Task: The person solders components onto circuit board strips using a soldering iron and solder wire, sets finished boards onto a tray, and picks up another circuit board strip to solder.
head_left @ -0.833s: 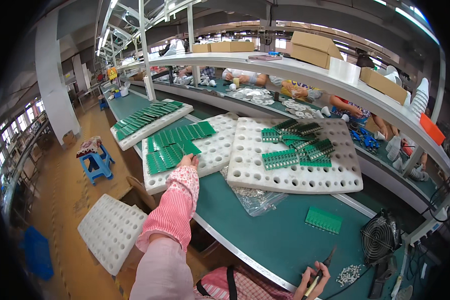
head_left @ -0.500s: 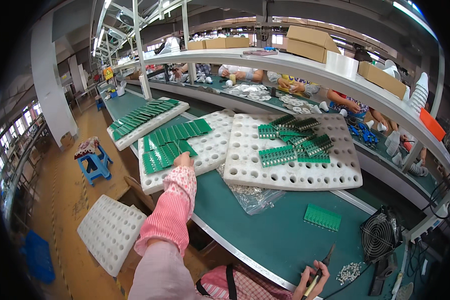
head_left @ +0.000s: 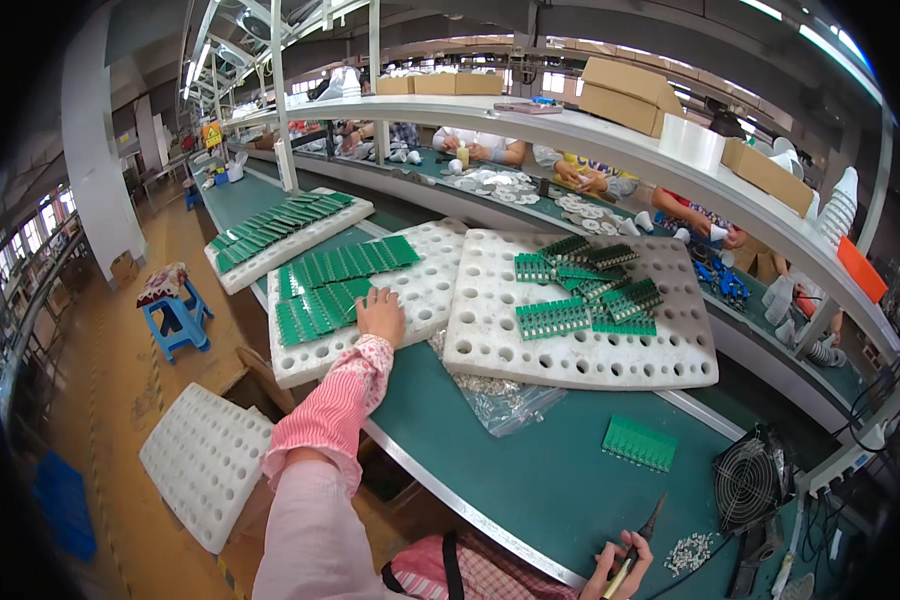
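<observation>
1. Your left hand (head_left: 381,315) is stretched out across the green bench, palm down, fingers together and flat on the green circuit boards (head_left: 328,292) at the near edge of the middle foam tray (head_left: 422,290). It grips nothing that shows.
2. Your right hand (head_left: 620,567) sits low at the picture's bottom edge, fingers curled round a slim soldering iron (head_left: 642,535) whose tip points up and away from you.
3. Those green boards lie in rows on the white, hole-punched tray, covering its left half; the right half is bare foam.
4. Just right of it, another white foam tray (head_left: 580,345) carries loose stacks of green boards (head_left: 585,290) near its far side.
5. Between you and the trays, a clear bag of small metal parts (head_left: 500,395) lies on the belt.
6. A single green board strip (head_left: 638,443) rests further right, near a small fan (head_left: 748,485).
7. A third tray of boards (head_left: 285,228) sits further left along the bench.
8. On the floor to your left: an empty foam tray (head_left: 205,462) and a blue stool (head_left: 175,310).
9. Other people work across the line under the shelf of cardboard boxes (head_left: 625,90).
</observation>
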The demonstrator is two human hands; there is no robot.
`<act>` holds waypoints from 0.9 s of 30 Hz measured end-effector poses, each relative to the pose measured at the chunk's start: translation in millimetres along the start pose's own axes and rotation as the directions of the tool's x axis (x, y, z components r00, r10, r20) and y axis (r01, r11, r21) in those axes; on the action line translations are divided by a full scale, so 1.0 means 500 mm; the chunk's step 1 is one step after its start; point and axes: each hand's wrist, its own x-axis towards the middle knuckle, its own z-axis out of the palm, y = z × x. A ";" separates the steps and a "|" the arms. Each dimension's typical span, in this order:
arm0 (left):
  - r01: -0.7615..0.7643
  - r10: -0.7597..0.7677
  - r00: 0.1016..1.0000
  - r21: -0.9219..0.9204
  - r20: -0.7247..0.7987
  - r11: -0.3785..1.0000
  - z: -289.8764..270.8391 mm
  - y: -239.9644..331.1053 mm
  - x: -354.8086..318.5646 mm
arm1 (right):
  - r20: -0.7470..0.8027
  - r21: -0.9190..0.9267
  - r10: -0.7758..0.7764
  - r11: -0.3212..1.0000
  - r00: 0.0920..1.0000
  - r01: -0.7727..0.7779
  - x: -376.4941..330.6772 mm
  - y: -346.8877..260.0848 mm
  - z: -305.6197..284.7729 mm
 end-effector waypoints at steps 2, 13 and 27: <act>-0.024 -0.062 0.966 0.324 0.252 0.946 0.020 -0.027 0.028 | 0.004 0.013 0.015 1.000 1.000 -0.015 0.007 0.024 0.003; 0.065 -0.218 0.919 0.418 0.329 0.906 -0.023 -0.031 0.055 | -0.020 -0.070 -0.005 0.998 1.000 0.004 0.006 0.062 0.007; -0.480 0.833 0.549 -0.793 0.062 0.375 -0.075 0.619 -0.140 | -0.091 -0.037 -0.084 0.996 0.992 0.081 0.028 0.099 0.011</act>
